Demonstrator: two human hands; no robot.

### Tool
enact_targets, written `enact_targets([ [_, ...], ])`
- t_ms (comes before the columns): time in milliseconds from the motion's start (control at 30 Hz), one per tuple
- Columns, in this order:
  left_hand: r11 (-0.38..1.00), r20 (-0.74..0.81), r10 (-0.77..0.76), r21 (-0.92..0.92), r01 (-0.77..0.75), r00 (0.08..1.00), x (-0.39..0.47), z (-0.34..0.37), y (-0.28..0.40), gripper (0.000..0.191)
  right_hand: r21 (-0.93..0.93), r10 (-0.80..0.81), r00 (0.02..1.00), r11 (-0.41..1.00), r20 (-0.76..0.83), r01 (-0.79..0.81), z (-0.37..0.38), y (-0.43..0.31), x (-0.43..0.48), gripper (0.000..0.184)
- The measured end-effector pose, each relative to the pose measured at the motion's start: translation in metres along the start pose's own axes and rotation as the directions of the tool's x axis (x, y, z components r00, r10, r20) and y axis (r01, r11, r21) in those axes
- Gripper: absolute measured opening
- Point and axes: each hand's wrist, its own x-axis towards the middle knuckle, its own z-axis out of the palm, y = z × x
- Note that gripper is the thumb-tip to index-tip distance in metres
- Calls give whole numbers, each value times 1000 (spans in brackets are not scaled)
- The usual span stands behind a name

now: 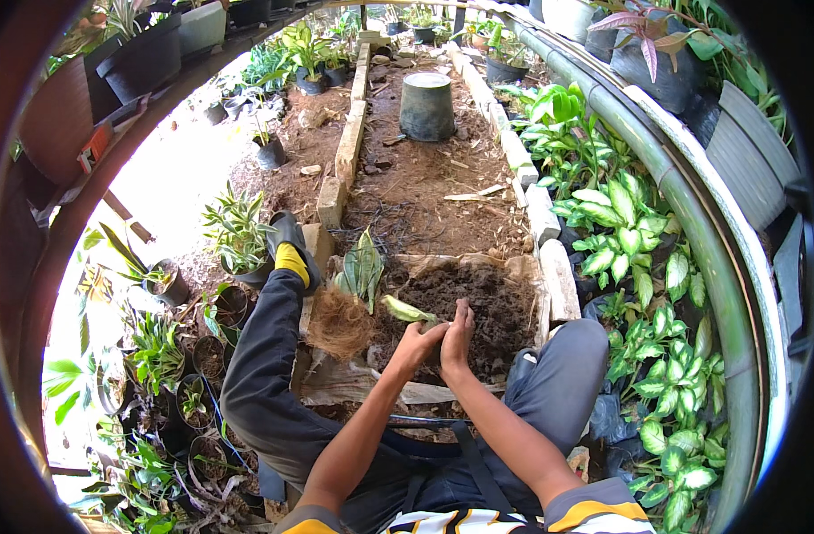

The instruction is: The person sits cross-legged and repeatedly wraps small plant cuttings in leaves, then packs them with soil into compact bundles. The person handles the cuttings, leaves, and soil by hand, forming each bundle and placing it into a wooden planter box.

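Observation:
My left hand (417, 346) and my right hand (456, 337) come together over a heap of dark soil (490, 300). A pale green leaf cutting (407, 310) sticks out from between them, its lower end hidden by my fingers. My left hand is closed around its base. The right palm is turned inward with the fingers extended, against the left hand; whether it also holds something is hidden. Left of the soil lies a wad of brown coconut fibre (341, 322), with a few variegated snake plant leaves (363, 268) just beyond it. The soil rests on a worn sack sheet (407, 392).
Rows of stone blocks (351, 143) edge the earth bed. An upturned black bucket (426, 107) stands farther up. Potted plants (237, 240) crowd the left; variegated leafy plants (620, 220) line the right beside a bamboo pole (687, 193). My bent legs flank the soil.

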Motion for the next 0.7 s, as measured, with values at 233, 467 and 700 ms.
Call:
enact_targets([
  [233, 977, -28, 140, -157, -143, 990, 0, 10, -7, 34, -26, -193, 979, 981, -62, 191, 1, -8, -8, 56],
  [467, 905, -111, 123, -396, -157, 986, 3, 3, 0, 35, 258, 10, 989, 965, 146, -47, 4, -20, -4, 55],
  [700, 943, -52, 308, 152, -297, 950, 9, -17, 15, 64, 435, 187, 811, 765, 555, -474, 1, -29, -14, 44],
])
